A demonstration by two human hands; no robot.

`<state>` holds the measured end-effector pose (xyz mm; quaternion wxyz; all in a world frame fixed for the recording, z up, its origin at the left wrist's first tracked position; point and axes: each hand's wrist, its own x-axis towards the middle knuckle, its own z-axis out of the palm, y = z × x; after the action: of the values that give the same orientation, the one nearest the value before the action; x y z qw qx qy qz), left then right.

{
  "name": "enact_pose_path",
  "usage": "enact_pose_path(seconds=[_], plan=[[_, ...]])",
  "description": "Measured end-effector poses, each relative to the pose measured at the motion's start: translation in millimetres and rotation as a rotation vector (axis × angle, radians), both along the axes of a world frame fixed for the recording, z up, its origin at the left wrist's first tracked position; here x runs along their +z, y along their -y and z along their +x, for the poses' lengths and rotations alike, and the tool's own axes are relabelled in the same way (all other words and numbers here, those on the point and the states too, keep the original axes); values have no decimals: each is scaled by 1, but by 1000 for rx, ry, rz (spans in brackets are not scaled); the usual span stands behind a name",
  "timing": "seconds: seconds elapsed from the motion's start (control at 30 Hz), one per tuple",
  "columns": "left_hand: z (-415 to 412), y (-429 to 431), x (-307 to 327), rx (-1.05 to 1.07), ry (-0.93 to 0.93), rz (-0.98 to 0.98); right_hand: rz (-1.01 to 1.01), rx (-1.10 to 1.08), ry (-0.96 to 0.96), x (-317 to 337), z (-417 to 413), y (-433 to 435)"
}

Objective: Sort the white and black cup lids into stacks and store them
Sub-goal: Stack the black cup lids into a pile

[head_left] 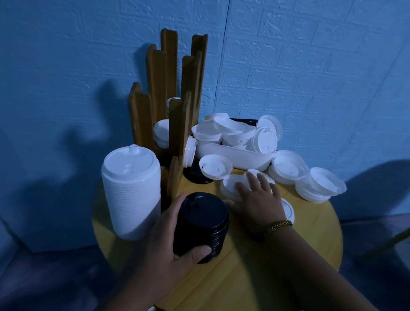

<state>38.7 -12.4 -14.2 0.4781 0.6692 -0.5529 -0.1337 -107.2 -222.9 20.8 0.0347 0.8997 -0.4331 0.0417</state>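
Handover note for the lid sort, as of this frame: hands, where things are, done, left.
Hands: left hand grips the black lid stack; right hand rests flat on loose white lids.
Done: tall white stack stands on the yellow table; a few stored lids sit in the wooden holder.
Left: heaped lids in the white tray, scattered lids beside it, one black lid by the holder; store both stacks.
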Motion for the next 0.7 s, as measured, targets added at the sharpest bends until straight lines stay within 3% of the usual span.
enact_pose_path(seconds=[0.1,0.27,0.4,0.53,0.7], plan=[[-3,2,2,-19,1,20,-8,-37,20,6,-7,6],[-1,0,3,-24,-3,32,65,155,-62,11,0,0],[-1,-2,4,-28,-6,28,27,88,6,8,5,-2],[-1,-3,5,-20,-24,19,20,206,70,11,30,5],[-1,-2,5,-15,-16,29,38,228,-32,13,45,11]])
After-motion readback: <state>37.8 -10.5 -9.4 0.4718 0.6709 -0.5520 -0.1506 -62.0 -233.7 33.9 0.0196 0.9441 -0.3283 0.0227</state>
